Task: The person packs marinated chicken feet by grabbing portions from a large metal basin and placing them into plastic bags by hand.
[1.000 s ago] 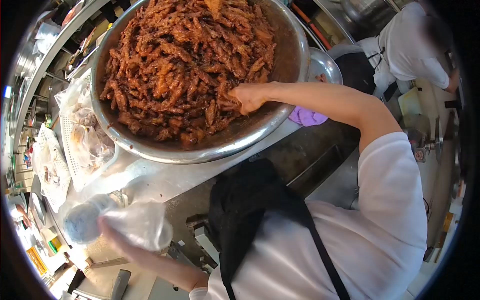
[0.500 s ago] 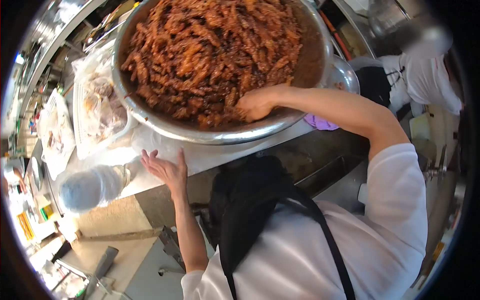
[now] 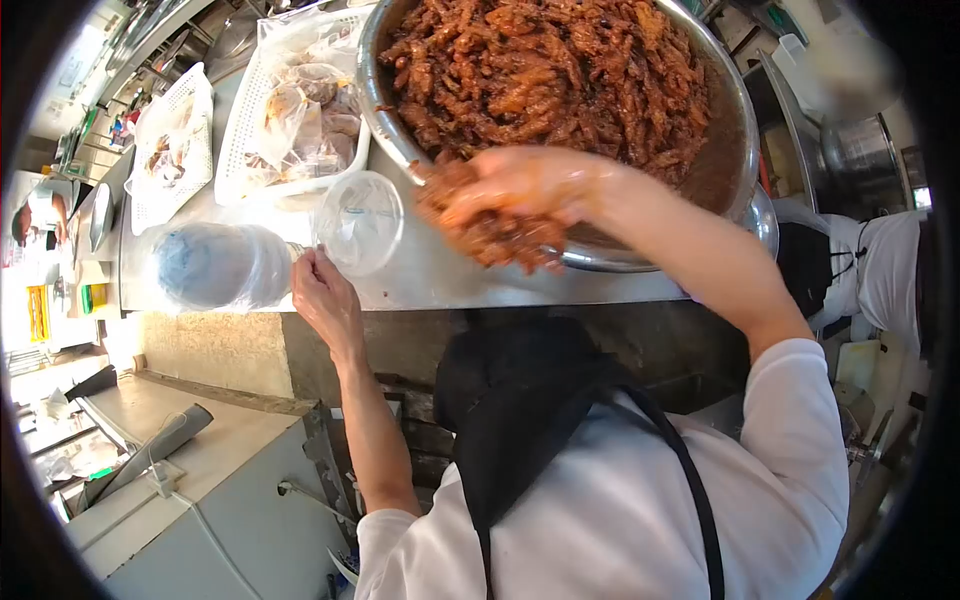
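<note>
A wide metal basin (image 3: 747, 150) is heaped with glossy red-brown chicken feet (image 3: 540, 75). My right hand (image 3: 530, 185) is closed around a clump of them just outside the basin's near left rim, with several hanging below the fingers. To the left of that clump, a round clear plastic tub (image 3: 360, 222) stands on the metal table. My left hand (image 3: 325, 300) pinches the tub's near left edge. Beside it lies a stack of plastic-wrapped lids or tubs (image 3: 220, 267) with a bluish end.
Two white baskets stand behind on the left: a larger basket (image 3: 232, 150) with bagged food and a smaller basket (image 3: 200, 120). The metal table's edge (image 3: 480, 300) runs before me. A person in white (image 3: 885, 265) stands at the right.
My right hand has come up out of the basin with a clump of chicken feet and moved over its rim. My left hand has gone from spread fingers to pinching the tub.
</note>
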Motion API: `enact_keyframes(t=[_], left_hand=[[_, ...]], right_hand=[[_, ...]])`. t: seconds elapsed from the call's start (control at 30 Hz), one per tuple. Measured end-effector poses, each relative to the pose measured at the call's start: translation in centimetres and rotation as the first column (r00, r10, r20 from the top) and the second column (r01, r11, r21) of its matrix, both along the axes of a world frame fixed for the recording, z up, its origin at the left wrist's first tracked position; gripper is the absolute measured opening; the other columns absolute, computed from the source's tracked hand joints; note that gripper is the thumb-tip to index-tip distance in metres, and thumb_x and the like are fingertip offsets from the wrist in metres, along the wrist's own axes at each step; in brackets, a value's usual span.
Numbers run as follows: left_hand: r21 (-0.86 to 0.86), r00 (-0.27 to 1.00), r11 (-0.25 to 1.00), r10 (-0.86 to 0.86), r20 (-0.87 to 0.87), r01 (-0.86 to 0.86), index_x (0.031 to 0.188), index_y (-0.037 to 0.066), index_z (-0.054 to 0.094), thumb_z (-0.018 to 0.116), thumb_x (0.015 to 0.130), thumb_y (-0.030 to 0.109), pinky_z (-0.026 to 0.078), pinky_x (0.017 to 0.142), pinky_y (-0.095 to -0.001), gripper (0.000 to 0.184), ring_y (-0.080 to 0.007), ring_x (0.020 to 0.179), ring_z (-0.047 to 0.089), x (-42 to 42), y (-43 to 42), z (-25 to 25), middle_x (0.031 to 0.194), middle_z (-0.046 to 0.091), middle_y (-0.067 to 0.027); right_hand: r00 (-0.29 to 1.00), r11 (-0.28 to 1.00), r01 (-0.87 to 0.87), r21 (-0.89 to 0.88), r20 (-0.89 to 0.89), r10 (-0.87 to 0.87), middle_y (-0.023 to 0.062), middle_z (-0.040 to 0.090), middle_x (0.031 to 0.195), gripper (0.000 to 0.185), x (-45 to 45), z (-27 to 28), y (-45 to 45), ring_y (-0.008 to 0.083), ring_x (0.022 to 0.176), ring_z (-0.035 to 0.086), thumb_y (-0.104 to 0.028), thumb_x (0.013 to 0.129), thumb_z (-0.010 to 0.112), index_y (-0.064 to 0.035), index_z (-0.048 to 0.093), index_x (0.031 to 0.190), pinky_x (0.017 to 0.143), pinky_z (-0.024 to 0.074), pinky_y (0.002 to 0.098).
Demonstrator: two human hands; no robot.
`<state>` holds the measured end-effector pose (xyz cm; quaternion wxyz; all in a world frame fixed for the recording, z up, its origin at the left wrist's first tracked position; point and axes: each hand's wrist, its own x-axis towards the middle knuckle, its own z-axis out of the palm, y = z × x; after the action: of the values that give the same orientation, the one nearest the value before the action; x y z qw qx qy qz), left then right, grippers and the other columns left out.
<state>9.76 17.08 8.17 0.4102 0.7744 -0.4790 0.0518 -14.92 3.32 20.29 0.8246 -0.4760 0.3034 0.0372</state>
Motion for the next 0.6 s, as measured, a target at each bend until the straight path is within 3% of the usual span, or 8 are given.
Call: enact_keyframes(t=[0.03,0.1,0.2,0.23,0.3,0.4,0.5,0.6], left_hand=[[0.002,1.000,1.000,-0.004,-0.020,0.004,0.091,-0.008,0.061,0.053,0.093,0.011,0.042,0.062,-0.0406,0.021,-0.0332,0.067,0.054,-0.1,0.4,0.3,0.077,0.058,-0.0204],[0.008,0.998,1.000,-0.015,-0.057,0.016,0.091,-0.008,0.061,0.053,0.093,0.011,0.042,0.061,-0.0400,0.020,-0.0325,0.066,0.055,-1.3,1.4,1.7,0.077,0.058,-0.0200],[-0.051,0.993,0.998,-0.045,-0.109,0.040,0.091,-0.005,0.062,0.054,0.093,0.010,0.043,0.058,-0.0377,0.018,-0.0276,0.063,0.056,-2.1,2.9,2.4,0.075,0.058,-0.0169],[-0.063,0.993,0.997,-0.055,-0.107,0.049,0.091,-0.005,0.063,0.054,0.093,0.010,0.043,0.057,-0.0371,0.017,-0.0266,0.061,0.056,-1.9,3.1,2.4,0.073,0.058,-0.0161],[0.011,0.974,1.000,0.017,-0.228,-0.015,0.092,-0.004,0.063,0.055,0.094,0.012,0.043,0.052,-0.0324,0.018,-0.0193,0.052,0.053,0.7,3.3,2.2,0.067,0.059,-0.0118],[0.000,0.950,1.000,0.024,-0.310,-0.025,0.093,-0.004,0.065,0.055,0.095,0.016,0.043,0.051,-0.0267,0.022,-0.0120,0.051,0.052,1.5,1.9,4.5,0.064,0.060,-0.0072],[-0.087,0.773,0.985,-0.169,-0.612,0.146,0.095,-0.005,0.066,0.055,0.094,0.016,0.043,0.051,-0.0257,0.023,-0.0116,0.052,0.053,3.5,-2.6,4.3,0.064,0.060,-0.0067],[-0.182,0.823,0.974,-0.210,-0.527,0.133,0.097,-0.002,0.067,0.056,0.094,0.022,0.048,0.059,-0.0258,0.026,-0.0124,0.059,0.056,5.4,-7.0,8.6,0.066,0.058,-0.0039]], right_hand=[[1.000,0.998,0.001,-0.071,-0.020,-0.002,0.0081,0.064,0.073,0.019,2.5,-0.4,0.8,0.0146,0.056,0.060,-0.021,0.087,0.063,-0.0025,0.063,0.087,0.047,0.0510,0.0296],[0.993,0.980,-0.070,0.184,0.102,0.052,0.0133,0.065,0.074,0.022,7.5,-4.6,1.3,0.0214,0.056,0.063,-0.021,0.086,0.063,0.0004,0.066,0.087,0.045,0.0524,0.0334],[0.979,0.958,-0.169,0.232,0.155,0.135,0.0196,0.066,0.071,0.038,16.7,-14.6,-0.2,0.0261,0.058,0.065,-0.031,0.093,0.052,0.0037,0.066,0.091,0.045,0.0532,0.0401],[0.997,0.980,0.057,0.193,0.035,-0.065,0.0210,0.067,0.071,0.046,19.0,-16.6,0.1,0.0261,0.060,0.066,-0.037,0.095,0.044,0.0026,0.066,0.090,0.045,0.0499,0.0380],[0.937,0.937,0.317,0.145,-0.198,-0.286,0.0193,0.066,0.069,0.040,20.9,-15.9,0.3,0.0241,0.060,0.065,-0.033,0.095,0.048,0.0009,0.065,0.086,0.050,0.0456,0.0324],[0.946,0.947,0.320,0.035,-0.054,-0.318,0.0153,0.068,0.074,0.031,18.1,-10.3,2.1,0.0182,0.062,0.062,-0.029,0.094,0.055,-0.0008,0.064,0.084,0.058,0.0419,0.0265],[0.971,0.951,0.217,-0.219,0.144,-0.189,0.0106,0.069,0.084,0.023,15.5,-8.7,1.3,0.0123,0.074,0.062,-0.023,0.092,0.060,-0.0013,0.064,0.087,0.061,0.0412,0.0251],[0.783,0.867,0.483,-0.120,0.501,-0.367,0.0047,0.064,0.098,0.025,10.4,-4.0,-0.1,0.0110,0.094,0.062,-0.026,0.091,0.063,-0.0020,0.064,0.097,0.075,0.0477,0.0232]])
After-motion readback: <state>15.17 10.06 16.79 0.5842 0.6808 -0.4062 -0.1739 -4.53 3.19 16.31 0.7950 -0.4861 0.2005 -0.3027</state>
